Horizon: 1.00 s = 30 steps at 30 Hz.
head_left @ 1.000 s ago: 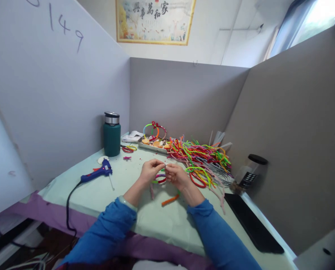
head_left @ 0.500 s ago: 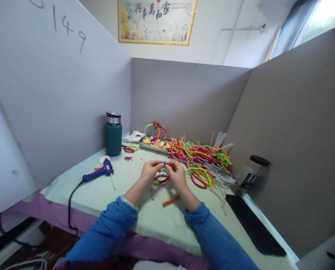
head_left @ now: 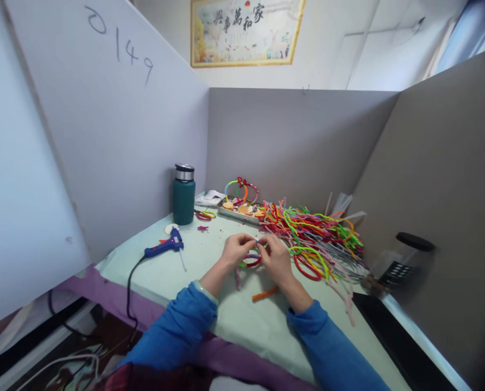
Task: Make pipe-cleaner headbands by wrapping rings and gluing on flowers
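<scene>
My left hand and my right hand meet above the table, thumbs and forefingers pinched together. Between the fingertips is a small blue piece, mostly covered; it looks like a bit of pipe cleaner. Just below and behind the hands lies a ring wound in purple, red and green pipe cleaner, partly hidden by them. A pink pipe cleaner end hangs toward the front at its left. Beside my right wrist rests an orange pipe cleaner piece.
A heap of coloured pipe cleaners spreads at back right, near a metal tray of small parts. At left are a blue glue gun with its cord, a green bottle and scissors. A black slab lies right.
The view has swung left, so everything sits further right in the picture. Both hands stay pinched together; my right fingers have shifted slightly and the blue piece shows less.
</scene>
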### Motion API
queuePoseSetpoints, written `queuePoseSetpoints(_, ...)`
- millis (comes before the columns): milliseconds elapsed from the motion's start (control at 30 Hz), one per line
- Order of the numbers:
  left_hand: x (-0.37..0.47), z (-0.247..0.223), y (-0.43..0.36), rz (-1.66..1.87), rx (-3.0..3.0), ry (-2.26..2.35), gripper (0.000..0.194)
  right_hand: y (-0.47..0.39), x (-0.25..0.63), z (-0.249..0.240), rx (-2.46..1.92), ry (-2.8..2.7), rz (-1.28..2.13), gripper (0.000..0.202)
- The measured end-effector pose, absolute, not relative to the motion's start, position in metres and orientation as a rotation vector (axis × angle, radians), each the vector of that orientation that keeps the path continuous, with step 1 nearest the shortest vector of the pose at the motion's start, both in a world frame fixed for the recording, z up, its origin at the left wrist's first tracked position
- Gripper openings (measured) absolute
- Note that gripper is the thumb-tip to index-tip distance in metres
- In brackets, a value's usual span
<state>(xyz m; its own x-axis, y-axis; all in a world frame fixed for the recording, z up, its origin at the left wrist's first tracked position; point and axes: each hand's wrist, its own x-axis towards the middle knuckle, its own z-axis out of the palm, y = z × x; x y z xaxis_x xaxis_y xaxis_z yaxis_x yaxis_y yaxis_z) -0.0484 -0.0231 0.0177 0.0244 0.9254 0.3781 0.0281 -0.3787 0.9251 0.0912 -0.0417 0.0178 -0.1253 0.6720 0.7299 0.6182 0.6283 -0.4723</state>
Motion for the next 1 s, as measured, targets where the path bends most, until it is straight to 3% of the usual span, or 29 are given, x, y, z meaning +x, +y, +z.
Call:
queuePoseSetpoints(133,-0.050,0.015,-0.022,1.489,1.635,1.064,0.014,-0.038,0.090,0.017,-1.024,-1.723,0.217,0.011)
queuePoseSetpoints(400,-0.048,0.018,-0.028,1.551,1.739,1.084,0.014,-0.037,0.087,0.022,-0.832,-1.306,1.188,0.023)
queuePoseSetpoints(500,-0.047,0.017,-0.028,1.558,1.708,1.074,0.015,-0.040,0.083,0.022,-0.773,-1.182,1.366,0.025)
queuePoseSetpoints(767,-0.049,0.018,-0.025,1.507,1.478,1.021,0.024,-0.041,0.072,0.017,-0.869,-1.426,0.727,0.020)
queuePoseSetpoints(1000,-0.091,0.031,-0.051,1.456,1.901,1.449,0.028,-0.039,0.075,0.021,-0.980,-1.511,0.686,0.024)
